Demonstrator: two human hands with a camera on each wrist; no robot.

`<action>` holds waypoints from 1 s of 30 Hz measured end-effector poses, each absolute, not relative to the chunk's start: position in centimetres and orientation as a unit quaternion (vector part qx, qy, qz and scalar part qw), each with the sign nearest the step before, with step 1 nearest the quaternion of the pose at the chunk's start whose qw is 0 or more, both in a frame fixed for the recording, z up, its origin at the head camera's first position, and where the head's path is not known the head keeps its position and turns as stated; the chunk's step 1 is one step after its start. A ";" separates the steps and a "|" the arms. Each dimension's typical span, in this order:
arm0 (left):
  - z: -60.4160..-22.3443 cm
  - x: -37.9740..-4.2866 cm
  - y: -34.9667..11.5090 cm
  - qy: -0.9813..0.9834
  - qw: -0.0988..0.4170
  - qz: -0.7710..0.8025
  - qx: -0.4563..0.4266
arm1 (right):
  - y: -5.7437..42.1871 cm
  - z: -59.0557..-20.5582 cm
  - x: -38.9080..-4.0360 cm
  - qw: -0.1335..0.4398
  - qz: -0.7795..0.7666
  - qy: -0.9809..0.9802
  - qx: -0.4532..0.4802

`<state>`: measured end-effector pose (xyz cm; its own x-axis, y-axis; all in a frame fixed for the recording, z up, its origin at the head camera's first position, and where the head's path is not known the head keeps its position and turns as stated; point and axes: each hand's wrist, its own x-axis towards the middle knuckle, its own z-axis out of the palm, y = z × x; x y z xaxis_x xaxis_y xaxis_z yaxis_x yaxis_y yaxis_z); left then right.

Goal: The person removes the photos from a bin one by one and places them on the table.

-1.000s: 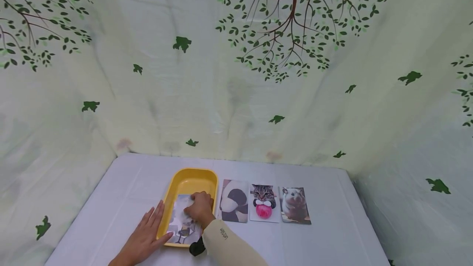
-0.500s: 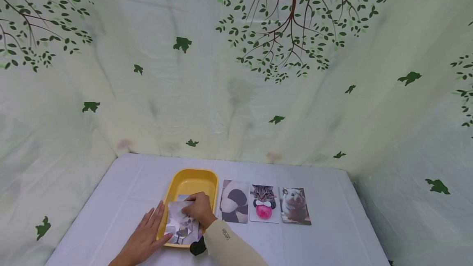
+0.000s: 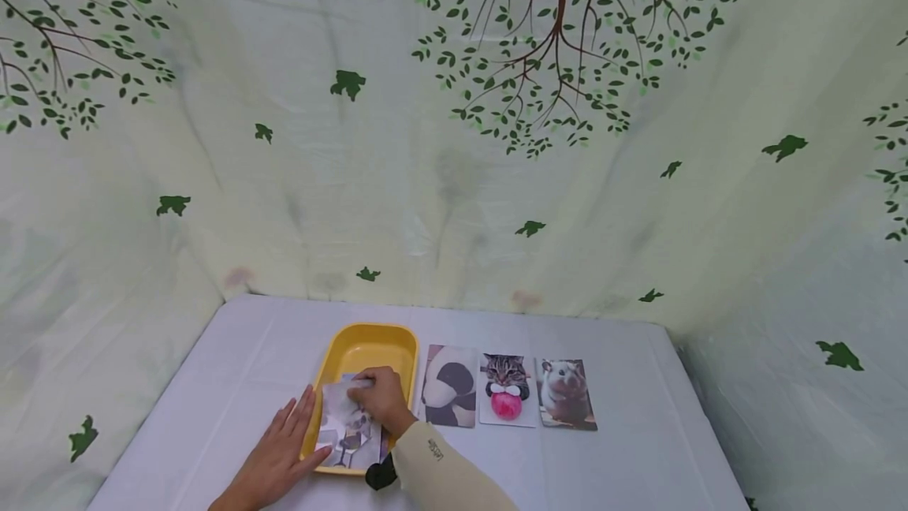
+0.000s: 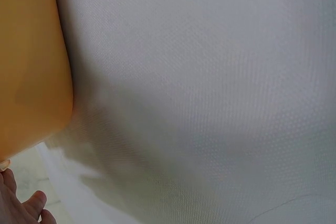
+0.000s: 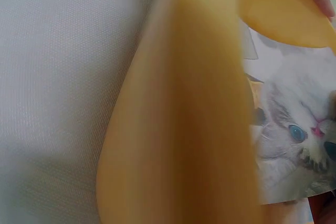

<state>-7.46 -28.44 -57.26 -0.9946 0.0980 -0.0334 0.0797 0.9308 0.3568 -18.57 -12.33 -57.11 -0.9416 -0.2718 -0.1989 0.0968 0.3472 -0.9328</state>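
Observation:
In the head view my right hand (image 3: 385, 400) pinches the upper edge of a picture card (image 3: 344, 416) over the near part of a yellow tray (image 3: 376, 329). A white kitten with blue eyes is printed on this kitten card (image 5: 294, 145), as the right wrist view shows. Another card (image 5: 296, 211) peeks out beneath it. My left hand (image 3: 280, 448) lies along the tray's left side, fingers straight and thumb at the near left corner. The left wrist view shows mostly the tray's outer wall (image 4: 31, 66), with fingertips (image 4: 35, 203) at the lower left.
Right of the tray, three picture cards lie in a row: a black-and-white animal card (image 3: 449, 386), a tabby cat card (image 3: 507, 397) with a pink ball, and a hamster card (image 3: 566, 394). White cloth (image 3: 638, 464) covers the table; leaf-printed sheeting (image 3: 440, 203) hangs behind.
My right hand has drawn the kitten card slightly left and up off the stack, baring part of the card below. The left hand and the three cards in the row stay put.

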 end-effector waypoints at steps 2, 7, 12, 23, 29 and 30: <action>-57.2 -7.6 -28.3 0.982 0.028 0.179 0.045 | -12.2 -56.9 -18.5 0.160 -0.576 0.800 -0.054; -57.2 -7.5 -28.2 0.982 0.019 0.184 0.048 | -11.6 -56.1 -18.8 0.144 -0.581 0.798 -0.069; -57.4 -7.4 -28.3 0.981 -0.009 0.185 0.064 | -10.2 -55.3 -19.8 0.104 -0.590 0.793 -0.106; -57.9 -7.2 -29.0 0.979 -0.072 0.161 0.105 | -4.3 -49.9 -22.2 0.051 -0.705 0.705 -0.067; -57.6 -7.3 -29.0 0.978 -0.027 0.189 0.088 | 1.7 -50.0 -24.2 0.014 -0.699 0.714 -0.045; -57.5 -7.3 -28.9 0.977 -0.023 0.195 0.086 | 3.0 -50.1 -24.5 0.008 -0.691 0.722 -0.037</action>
